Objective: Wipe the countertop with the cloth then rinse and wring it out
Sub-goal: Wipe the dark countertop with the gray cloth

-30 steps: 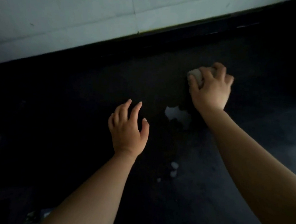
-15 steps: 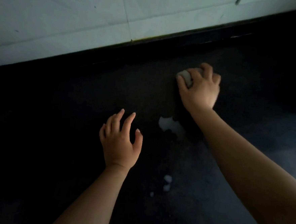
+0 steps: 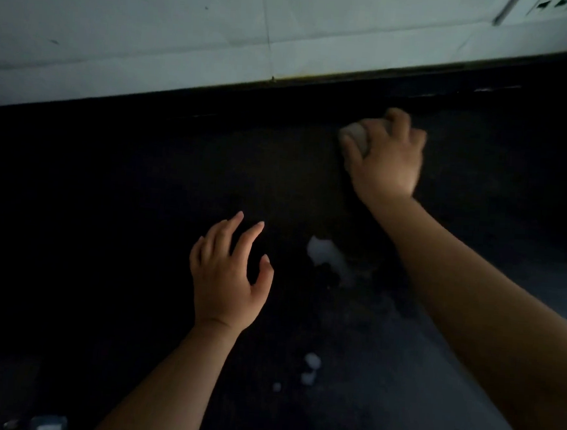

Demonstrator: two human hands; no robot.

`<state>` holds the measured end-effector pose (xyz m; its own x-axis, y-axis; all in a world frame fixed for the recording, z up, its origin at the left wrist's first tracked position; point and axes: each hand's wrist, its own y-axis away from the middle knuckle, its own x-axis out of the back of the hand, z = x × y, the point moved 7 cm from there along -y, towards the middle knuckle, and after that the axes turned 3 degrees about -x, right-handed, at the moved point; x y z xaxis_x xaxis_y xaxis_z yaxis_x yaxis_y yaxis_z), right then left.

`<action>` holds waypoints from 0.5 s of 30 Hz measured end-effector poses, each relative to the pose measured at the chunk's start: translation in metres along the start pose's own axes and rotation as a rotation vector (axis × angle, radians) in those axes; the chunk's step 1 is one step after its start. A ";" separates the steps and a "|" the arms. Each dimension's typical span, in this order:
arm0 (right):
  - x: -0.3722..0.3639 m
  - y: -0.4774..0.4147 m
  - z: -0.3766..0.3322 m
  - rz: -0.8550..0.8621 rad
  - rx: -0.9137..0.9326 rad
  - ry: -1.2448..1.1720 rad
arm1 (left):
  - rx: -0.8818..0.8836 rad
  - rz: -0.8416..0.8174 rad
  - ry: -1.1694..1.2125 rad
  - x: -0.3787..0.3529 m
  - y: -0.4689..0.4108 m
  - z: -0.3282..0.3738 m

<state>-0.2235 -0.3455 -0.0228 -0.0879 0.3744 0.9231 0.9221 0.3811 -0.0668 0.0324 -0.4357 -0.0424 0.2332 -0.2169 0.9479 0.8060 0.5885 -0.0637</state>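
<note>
The dark countertop (image 3: 108,202) fills most of the view in dim light. My right hand (image 3: 388,161) is closed around a pale balled-up cloth (image 3: 356,136) and presses it on the counter near the back edge; only a small part of the cloth shows past my thumb and fingers. My left hand (image 3: 227,274) hovers or rests on the counter nearer to me, fingers spread, holding nothing. A pale wet patch (image 3: 324,254) lies between my two hands. Smaller pale spots (image 3: 311,368) sit closer to me.
A white tiled wall (image 3: 188,23) rises behind the counter's back edge. At the top right a white socket strip and cable (image 3: 504,12) hang on the wall. A small pale object (image 3: 47,425) shows at the bottom left edge.
My right hand with the cloth has slid toward the back wall and slightly left. My left hand has stayed near the same spot on the counter. The camera has tilted a little.
</note>
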 end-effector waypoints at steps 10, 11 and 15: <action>0.015 0.076 0.023 -0.043 0.217 0.012 | 0.013 -0.006 0.010 0.001 0.000 0.000; 0.015 0.055 0.028 -0.031 0.124 0.016 | 0.014 -0.006 0.010 0.001 -0.001 -0.001; -0.003 0.014 -0.011 -0.032 0.058 -0.013 | 0.007 0.004 -0.003 0.000 0.001 -0.001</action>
<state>-0.2062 -0.3503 -0.0224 -0.1224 0.3723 0.9200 0.8954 0.4412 -0.0594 0.0338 -0.4365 -0.0426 0.2346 -0.2126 0.9485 0.8013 0.5948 -0.0649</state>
